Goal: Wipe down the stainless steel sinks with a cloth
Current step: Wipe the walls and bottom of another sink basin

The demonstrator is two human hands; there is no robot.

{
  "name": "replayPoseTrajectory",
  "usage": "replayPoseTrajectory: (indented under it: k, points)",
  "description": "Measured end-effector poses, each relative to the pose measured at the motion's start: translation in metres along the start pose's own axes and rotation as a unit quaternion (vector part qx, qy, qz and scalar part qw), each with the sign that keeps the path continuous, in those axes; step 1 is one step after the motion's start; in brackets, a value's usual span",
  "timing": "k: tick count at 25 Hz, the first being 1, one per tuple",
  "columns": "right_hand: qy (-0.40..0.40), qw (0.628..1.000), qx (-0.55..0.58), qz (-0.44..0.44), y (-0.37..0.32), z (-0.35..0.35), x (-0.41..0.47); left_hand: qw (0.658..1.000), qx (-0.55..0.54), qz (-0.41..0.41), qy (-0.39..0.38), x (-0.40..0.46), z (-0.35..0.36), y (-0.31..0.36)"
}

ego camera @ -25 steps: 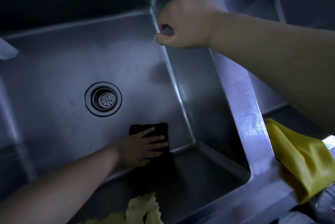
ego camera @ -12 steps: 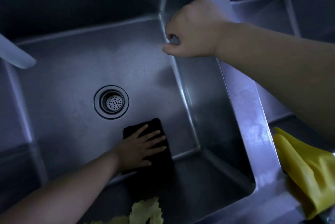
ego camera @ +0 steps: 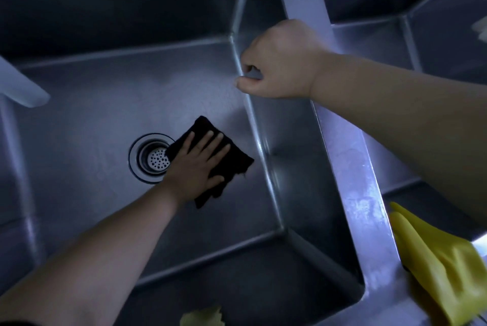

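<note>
Stainless steel sink basin (ego camera: pixel 87 104) fills most of the view, seen from above w/ dim bluish light on the floor & walls. A steel divider rim (ego camera: pixel 350 167) runs diagonally top-centre to bottom-right, separating it from a 2nd basin (ego camera: pixel 374 40) at upper right, mostly in shadow. Right forearm crosses over that rim; right hand (ego camera: pixel 283 62) sits at the rim's inner edge near the basin's far-right corner, fingers curled under, thumb along the bottom. Looks like a loose fist braced on the edge, nothing seen held, though fingertips are hidden. Yellow rubber glove (ego camera: pixel 442 273) drapes over the near end of the rim at lower right, fingers pointing up-left. Left forearm reaches in from bottom-left; left hand (ego camera: pixel 197 164) lies flat, fingers straight & spread, pressing on a dark folded cloth (ego camera: pixel 234 159) on the basin floor. Cloth is just right of the drain strainer (ego camera: pixel 150 158), its left corner overlapping the drain ring; well apart from the right wall. A pale faucet spout (ego camera: pixel 21 85) pokes in at the left edge. Bit of yellowish fabric (ego camera: pixel 203 316) at the bottom edge, partly cut off, can't tell what it is.
</note>
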State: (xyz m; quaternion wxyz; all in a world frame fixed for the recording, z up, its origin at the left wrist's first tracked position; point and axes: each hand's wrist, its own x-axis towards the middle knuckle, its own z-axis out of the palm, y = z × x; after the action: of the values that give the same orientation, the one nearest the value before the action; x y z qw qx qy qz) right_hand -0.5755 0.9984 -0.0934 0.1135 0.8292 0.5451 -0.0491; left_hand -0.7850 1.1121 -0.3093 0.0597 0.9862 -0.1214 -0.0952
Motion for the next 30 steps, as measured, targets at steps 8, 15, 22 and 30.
replayPoseTrajectory:
  k: [8, 15, 22, 30]
  points:
    - [-0.058, 0.997, -0.049, -0.027, -0.007, -0.006, -0.001, 0.987, -0.008, 0.109, -0.120, -0.095, -0.010, 0.031]
    - [-0.182, 0.974, 0.121, -0.064, -0.141, 0.039, -0.012, 0.937, -0.075, -0.320, -0.119, -0.127, -0.044, -0.027]
    - [-0.293, 0.932, 0.214, -0.026, -0.248, 0.126, -0.048, 0.924, -0.057, -0.315, -0.207, -0.120, -0.040, -0.047]
    - [-0.208, 0.973, 0.094, -0.020, -0.242, 0.150, 0.036, 0.921, -0.060, -0.301, -0.241, -0.117, -0.034, -0.051]
